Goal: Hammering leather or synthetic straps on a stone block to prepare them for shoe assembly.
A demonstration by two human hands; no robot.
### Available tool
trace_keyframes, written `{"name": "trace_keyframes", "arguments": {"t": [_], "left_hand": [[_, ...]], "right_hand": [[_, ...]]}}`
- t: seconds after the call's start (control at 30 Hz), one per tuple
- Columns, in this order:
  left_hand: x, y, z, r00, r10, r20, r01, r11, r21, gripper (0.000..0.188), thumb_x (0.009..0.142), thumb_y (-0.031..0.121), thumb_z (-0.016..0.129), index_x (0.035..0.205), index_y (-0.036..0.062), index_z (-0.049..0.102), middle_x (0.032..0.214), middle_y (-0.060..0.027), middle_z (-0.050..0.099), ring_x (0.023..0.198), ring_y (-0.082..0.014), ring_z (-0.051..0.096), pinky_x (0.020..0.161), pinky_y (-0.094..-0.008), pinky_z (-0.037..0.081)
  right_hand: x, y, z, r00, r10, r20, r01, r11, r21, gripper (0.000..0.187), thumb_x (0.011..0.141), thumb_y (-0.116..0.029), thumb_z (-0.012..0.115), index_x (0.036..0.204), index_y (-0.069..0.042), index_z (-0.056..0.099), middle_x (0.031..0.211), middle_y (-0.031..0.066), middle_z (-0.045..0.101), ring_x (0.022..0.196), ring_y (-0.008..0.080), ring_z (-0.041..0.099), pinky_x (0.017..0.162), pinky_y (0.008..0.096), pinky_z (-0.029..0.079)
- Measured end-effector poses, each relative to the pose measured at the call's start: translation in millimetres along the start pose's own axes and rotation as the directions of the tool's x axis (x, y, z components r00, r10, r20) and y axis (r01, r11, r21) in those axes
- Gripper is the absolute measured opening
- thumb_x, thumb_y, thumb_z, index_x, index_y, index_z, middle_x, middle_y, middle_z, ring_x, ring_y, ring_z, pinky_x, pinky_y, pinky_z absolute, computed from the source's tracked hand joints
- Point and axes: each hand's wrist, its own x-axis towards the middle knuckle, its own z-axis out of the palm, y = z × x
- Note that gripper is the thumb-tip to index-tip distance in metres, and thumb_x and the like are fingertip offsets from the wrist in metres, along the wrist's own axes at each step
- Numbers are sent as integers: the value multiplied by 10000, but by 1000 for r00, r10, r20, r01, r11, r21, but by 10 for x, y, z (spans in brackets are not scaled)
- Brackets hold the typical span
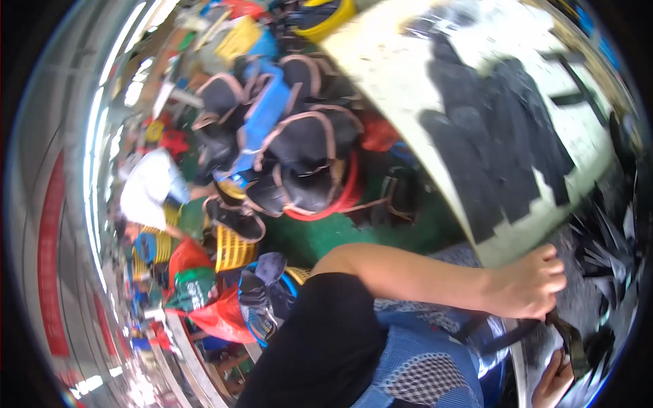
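My left hand point(527, 282) is closed in a fist, its bare forearm reaching across from a black sleeve. A dark strip point(507, 338) comes out from under that fist and curves back toward my blue apron. Lower down, at the lower right rim, my right hand point(554, 382) pinches a dark, slightly shiny piece point(568, 340) that stretches up toward the left fist. Blur hides whether the strip and this piece are one. Both hands are beside the corner of a pale tabletop point(381, 61), where several flat black pieces point(486, 136) lie side by side.
Black cut scraps point(605, 251) are heaped right of the hands. Beyond the table's left edge, black items with pinkish edging point(303, 143) pile over a red tub point(350, 190) and blue basket point(269, 102). A yellow basket point(238, 248) and a person in white point(146, 190) are further left.
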Motion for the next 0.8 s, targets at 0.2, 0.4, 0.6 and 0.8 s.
{"name": "trace_keyframes", "arguments": {"t": [0.2, 0.4, 0.6, 0.8], "left_hand": [[-130, 191, -123, 955, -296, 35, 296, 955, -14, 159, 733, 133, 850, 859, 119, 754, 866, 24, 635, 816, -200, 613, 732, -357, 435], [-26, 114, -88, 954, -287, 86, 293, 953, -71, 263, 637, 34, 905, 853, 91, 765, 794, 24, 641, 731, -188, 580, 661, -332, 411], [-13, 117, -118, 962, -251, 108, 257, 965, -44, 205, 676, 96, 873, 854, 125, 775, 821, 59, 622, 773, -169, 586, 670, -333, 390], [58, 107, -182, 958, -209, 196, 221, 974, -42, 206, 692, 113, 858, 878, 118, 769, 832, 55, 625, 795, -171, 596, 705, -326, 402]], "right_hand": [[75, 224, -19, 931, -74, 359, 125, 985, -122, 48, 903, -9, 643, 865, -12, 615, 757, 141, 564, 659, 298, 585, 573, 395, 444], [136, 167, -58, 964, 54, 261, -111, 972, 205, 45, 878, -33, 701, 872, -45, 658, 817, 100, 587, 528, 225, 538, 465, 345, 360], [469, 69, -157, 970, -91, 226, 59, 988, 142, 244, 850, -144, 774, 929, -38, 569, 606, 89, 597, 509, 278, 656, 458, 375, 488], [570, 66, -166, 964, -163, 209, 141, 983, 115, 225, 860, -153, 758, 902, -44, 566, 608, 81, 578, 501, 290, 624, 446, 397, 455]]}}
